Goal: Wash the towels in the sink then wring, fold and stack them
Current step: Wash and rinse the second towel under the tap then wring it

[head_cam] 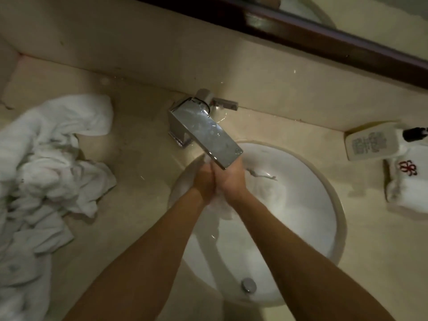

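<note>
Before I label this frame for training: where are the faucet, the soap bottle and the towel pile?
faucet (209, 135), head view, top of spout.
soap bottle (370, 143), head view, its label.
towel pile (46, 158), head view, crumpled middle.

Two bare forearms reach in from the lower edge toward the chrome faucet (206, 133), uncovered from elbow to wrist, with no sleeve in view. The left hand (205, 181) and right hand (230, 179), just below the faucet's spout, carry no gloves. No watch or bracelet shows on either wrist. The fingers are partly hidden under the spout, so any rings cannot be made out in the dim light.
</note>
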### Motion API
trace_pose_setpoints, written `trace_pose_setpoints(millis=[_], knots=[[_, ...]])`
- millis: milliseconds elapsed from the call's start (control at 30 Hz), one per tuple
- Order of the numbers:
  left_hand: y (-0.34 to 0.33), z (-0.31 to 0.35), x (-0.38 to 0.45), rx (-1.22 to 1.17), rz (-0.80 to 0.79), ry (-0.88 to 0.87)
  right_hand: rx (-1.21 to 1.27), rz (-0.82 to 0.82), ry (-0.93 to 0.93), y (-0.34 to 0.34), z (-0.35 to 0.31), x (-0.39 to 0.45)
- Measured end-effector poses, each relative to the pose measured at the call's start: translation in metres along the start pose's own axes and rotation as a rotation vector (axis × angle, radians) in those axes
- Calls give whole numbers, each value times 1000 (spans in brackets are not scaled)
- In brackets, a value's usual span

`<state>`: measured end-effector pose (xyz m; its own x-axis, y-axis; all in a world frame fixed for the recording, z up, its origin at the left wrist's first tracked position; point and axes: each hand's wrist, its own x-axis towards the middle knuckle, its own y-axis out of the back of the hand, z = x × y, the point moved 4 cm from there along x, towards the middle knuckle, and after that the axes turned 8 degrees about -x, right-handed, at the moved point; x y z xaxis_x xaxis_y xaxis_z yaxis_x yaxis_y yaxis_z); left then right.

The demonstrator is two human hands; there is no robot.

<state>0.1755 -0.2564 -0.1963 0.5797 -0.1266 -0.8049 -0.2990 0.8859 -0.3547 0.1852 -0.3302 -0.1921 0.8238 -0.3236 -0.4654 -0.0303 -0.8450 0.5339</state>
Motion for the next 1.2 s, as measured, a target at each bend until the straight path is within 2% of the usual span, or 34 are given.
trace_pose_setpoints(millis=[67, 133, 167, 200, 267, 333, 400, 467, 500, 533, 567, 633, 700, 767, 833, 900, 933, 1033, 1067, 1133, 1167, 1200], knots=[[1, 0, 3, -48, 2, -1, 9, 57, 11, -1, 1, -15], [-4, -3, -5, 250, 32, -38, 29, 229, -173, 15, 19, -6], [-6, -4, -11, 419, 83, -49, 69, 249, -267, 22, 27, 2], [-5, -6, -16, 466, 97, -43, 127, 210, -315, 27, 32, 8], [-2, -4, -22, 442, 83, -24, 140, 29, -259, 29, 40, 14], [8, -3, -20, 676, 97, -71, 65, -52, -164, 39, 49, 8], [25, -10, -16, 1022, 204, -232, 66, -71, -147, 60, 66, -10], [34, -17, -24, 1180, 280, -538, 188, -148, -154, 81, 88, -38], [37, -20, -30, 1074, 275, -637, 244, -217, -199, 89, 99, -55], [41, -28, -31, 931, 281, -642, 290, -297, -280, 95, 107, -72], [44, -33, -32, 728, 295, -568, 339, -361, -382, 98, 115, -84], [52, -46, -30, 329, 273, -229, 374, -430, -520, 102, 128, -98], [58, -66, -30, -139, 216, 151, 350, -408, -572, 101, 136, -94], [65, -79, -36, -358, 225, 283, 226, -386, -554, 90, 134, -85], [76, -90, -37, -358, 291, 288, -35, -391, -379, 68, 119, -77], [81, -91, -38, -209, 311, 297, -200, -392, -144, 40, 106, -74], [80, -86, -41, -103, 284, 309, -228, -385, -83, 27, 106, -72], [74, -73, -44, 69, 174, 305, -200, -379, -145, 10, 122, -64], [73, -67, -46, 39, 161, 275, -185, -392, -158, 9, 122, -63], [71, -58, -49, -117, 36, 310, -192, -372, -138, 17, 114, -65], [69, -56, -51, -159, -71, 362, -120, -309, -164, 27, 108, -68], [67, -55, -53, -158, -152, 407, 58, -225, -224, 39, 103, -70]])
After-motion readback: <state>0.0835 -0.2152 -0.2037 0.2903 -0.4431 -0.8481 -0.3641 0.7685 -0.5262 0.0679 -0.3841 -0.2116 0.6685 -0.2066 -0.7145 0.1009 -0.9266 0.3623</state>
